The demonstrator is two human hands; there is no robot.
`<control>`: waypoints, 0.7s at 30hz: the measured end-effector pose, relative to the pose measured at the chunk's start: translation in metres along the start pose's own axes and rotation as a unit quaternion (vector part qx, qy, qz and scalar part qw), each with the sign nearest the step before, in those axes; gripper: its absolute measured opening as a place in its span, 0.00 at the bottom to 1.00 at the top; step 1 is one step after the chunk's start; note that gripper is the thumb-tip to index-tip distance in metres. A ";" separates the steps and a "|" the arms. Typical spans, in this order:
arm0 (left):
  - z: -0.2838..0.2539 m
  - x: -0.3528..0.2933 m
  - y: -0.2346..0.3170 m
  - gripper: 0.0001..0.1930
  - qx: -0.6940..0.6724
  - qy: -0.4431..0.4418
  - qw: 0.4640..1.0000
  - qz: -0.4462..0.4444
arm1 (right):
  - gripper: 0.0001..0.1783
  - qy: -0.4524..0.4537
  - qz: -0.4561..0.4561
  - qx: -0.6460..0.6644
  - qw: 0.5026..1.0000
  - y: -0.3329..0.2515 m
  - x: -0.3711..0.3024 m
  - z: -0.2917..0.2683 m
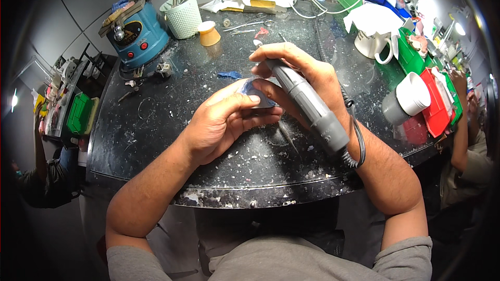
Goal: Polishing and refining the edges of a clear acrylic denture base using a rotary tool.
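Note:
My right hand (325, 75) is wrapped round a thick grey rotary handpiece (302, 93), with a coiled black cable running from its rear end along my right forearm. The tool slants from the upper left down to the lower right, and my fingers hide its working tip. Pinched between the thumb and fingers of my left hand (213, 117) is a small blue and whitish piece (258, 99), mostly covered, so its exact kind is unclear. Both hands meet just above the black worktable (234, 174), the right fingertips touching the piece. A blue scrap (229, 74) lies just beyond my left hand.
A blue machine (136, 41) stands at the back left, beside a pale green tool cup (183, 20) and an orange pot (209, 34). To the right are a white mug (369, 46), a grey-white cup (411, 95) and red and green bins (436, 93). Other people work at both sides.

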State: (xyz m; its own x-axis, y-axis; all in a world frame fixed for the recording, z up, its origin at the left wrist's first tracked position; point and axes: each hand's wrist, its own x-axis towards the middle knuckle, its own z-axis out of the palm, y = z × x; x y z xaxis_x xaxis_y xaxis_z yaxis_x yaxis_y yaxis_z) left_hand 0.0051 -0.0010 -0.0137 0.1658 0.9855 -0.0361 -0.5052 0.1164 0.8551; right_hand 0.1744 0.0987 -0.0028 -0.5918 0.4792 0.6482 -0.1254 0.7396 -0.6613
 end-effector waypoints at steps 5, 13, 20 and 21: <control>-0.003 0.002 0.000 0.24 0.001 -0.004 1.000 0.000 | 0.22 -0.009 0.019 0.003 1.000 0.003 0.000 -0.002; -0.003 0.001 -0.002 0.25 0.021 -0.016 1.000 0.010 | 0.21 -0.016 0.055 0.008 0.998 -0.003 0.001 -0.004; -0.007 0.002 0.001 0.24 0.003 -0.004 0.995 0.096 | 0.17 0.015 0.043 0.028 0.999 0.016 0.004 0.002; -0.008 0.002 0.002 0.24 -0.002 0.000 0.994 0.112 | 0.17 0.007 0.039 0.057 0.998 0.019 0.005 0.001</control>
State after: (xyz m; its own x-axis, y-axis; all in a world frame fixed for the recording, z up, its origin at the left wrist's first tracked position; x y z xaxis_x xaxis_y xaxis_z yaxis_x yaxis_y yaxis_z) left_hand -0.0019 0.0023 -0.0165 0.0486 0.9866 0.1559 -0.5330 -0.1063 0.8394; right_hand 0.1682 0.1141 -0.0129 -0.5913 0.5406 0.5984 -0.1697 0.6420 -0.7477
